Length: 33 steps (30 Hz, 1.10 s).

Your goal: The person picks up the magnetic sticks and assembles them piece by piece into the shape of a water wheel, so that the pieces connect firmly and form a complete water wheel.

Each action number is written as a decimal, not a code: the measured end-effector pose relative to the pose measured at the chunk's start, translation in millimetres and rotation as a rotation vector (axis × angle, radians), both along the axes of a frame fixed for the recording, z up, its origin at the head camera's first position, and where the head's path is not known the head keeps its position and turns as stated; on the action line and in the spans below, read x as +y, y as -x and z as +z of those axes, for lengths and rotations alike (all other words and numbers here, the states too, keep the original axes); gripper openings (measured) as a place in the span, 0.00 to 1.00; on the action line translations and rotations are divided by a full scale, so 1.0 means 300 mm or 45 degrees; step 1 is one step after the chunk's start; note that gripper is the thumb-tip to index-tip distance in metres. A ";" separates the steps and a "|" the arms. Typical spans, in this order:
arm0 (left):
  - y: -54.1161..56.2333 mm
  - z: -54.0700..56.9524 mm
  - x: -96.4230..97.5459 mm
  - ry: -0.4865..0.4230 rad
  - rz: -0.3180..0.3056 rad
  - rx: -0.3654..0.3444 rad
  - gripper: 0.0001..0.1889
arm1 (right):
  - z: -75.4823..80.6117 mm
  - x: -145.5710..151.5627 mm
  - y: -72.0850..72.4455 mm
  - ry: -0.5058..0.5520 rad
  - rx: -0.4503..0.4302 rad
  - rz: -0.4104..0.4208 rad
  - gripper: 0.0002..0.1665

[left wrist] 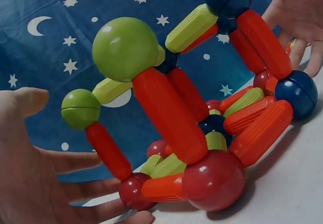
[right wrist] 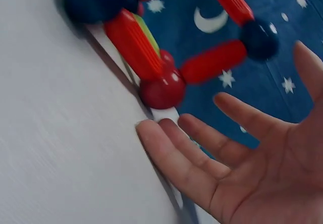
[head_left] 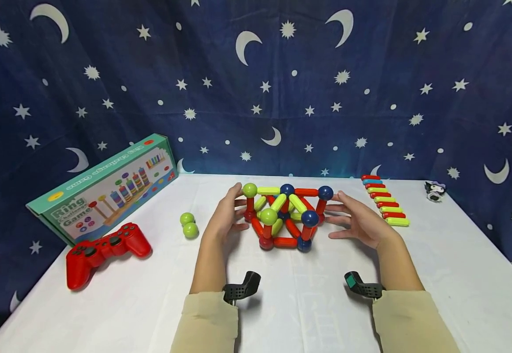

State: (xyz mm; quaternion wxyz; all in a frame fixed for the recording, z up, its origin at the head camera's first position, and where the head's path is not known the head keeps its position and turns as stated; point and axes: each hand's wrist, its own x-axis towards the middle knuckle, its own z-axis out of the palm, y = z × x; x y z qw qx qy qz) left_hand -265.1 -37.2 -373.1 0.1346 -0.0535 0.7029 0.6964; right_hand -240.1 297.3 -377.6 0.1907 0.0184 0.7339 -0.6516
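A structure of magnetic sticks and balls (head_left: 285, 242) stands on the white table, with red and yellow-green sticks joining blue, red and green balls. My left hand (head_left: 224, 213) is at its left side, fingers extended. In the left wrist view those fingers (left wrist: 81, 162) reach the corner with a red ball (left wrist: 135, 191); whether they touch it I cannot tell. On the other side my right hand (head_left: 363, 220) has its fingers spread toward the structure. The right wrist view shows that palm (right wrist: 272, 173) bare, fingers apart from the nearest red ball (right wrist: 162, 89).
Two green balls (head_left: 190, 230) lie left of the structure. Farther left are a red game controller (head_left: 106, 252) and a ring game box (head_left: 114, 191). A row of loose sticks (head_left: 383, 198) lies at the right, near a small figurine (head_left: 435, 191). A starry curtain (head_left: 256, 88) hangs behind.
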 end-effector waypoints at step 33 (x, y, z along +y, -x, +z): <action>0.027 0.003 0.046 -0.032 0.030 -0.040 0.37 | -0.009 -0.121 0.027 0.176 0.060 -0.156 0.54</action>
